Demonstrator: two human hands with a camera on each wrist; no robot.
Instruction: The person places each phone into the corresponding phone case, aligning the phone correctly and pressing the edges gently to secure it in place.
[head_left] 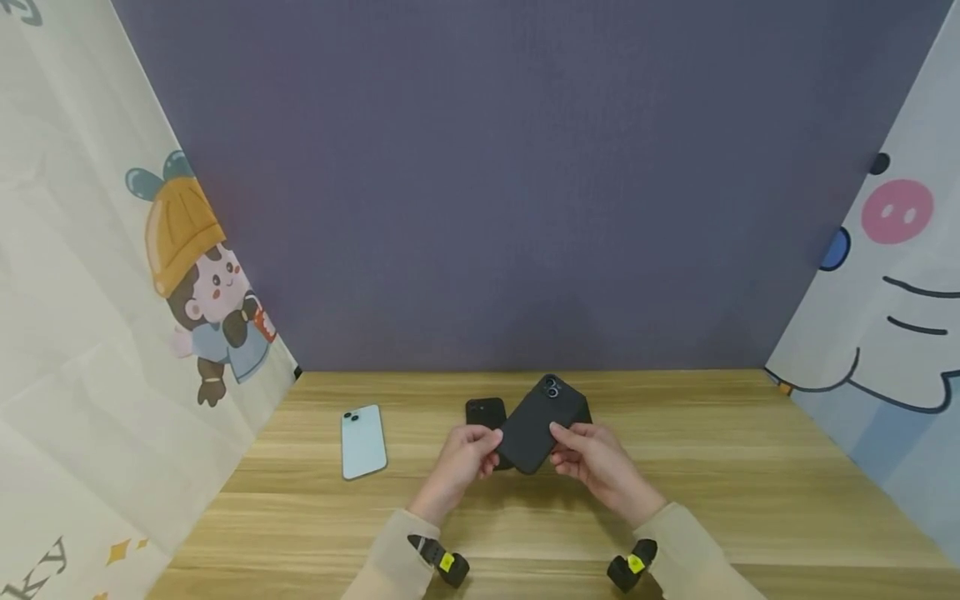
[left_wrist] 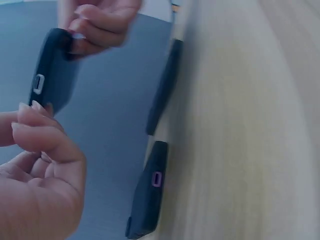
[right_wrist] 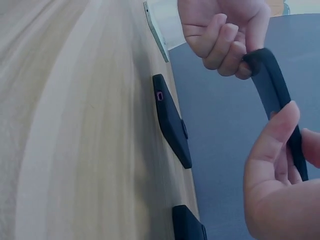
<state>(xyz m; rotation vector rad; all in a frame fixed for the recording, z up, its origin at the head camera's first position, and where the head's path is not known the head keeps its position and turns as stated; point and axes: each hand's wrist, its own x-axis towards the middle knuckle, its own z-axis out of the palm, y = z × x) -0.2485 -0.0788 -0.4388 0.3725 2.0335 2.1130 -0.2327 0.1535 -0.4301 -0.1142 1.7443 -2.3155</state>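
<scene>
Above the table, both hands hold a phone in a black case (head_left: 538, 427), tilted, with its back and camera lenses toward the head camera. My left hand (head_left: 465, 458) pinches its lower left edge between thumb and fingers. At its right edge, my right hand (head_left: 596, 462) grips it, thumb on the back. A pale ring shows round the port opening of the held phone (left_wrist: 41, 82) in the left wrist view. A second black-cased phone (head_left: 486, 410) lies beneath, partly hidden; its port opening looks pink in the right wrist view. Another dark, phone-shaped thing (head_left: 587, 408) lies behind, mostly covered.
A light blue phone (head_left: 363, 442) lies back up on the left of the wooden table (head_left: 712, 483). Beyond the table's far edge stands a dark grey panel (head_left: 480, 183). Printed cloths hang at the left (head_left: 67, 250) and right (head_left: 892, 333).
</scene>
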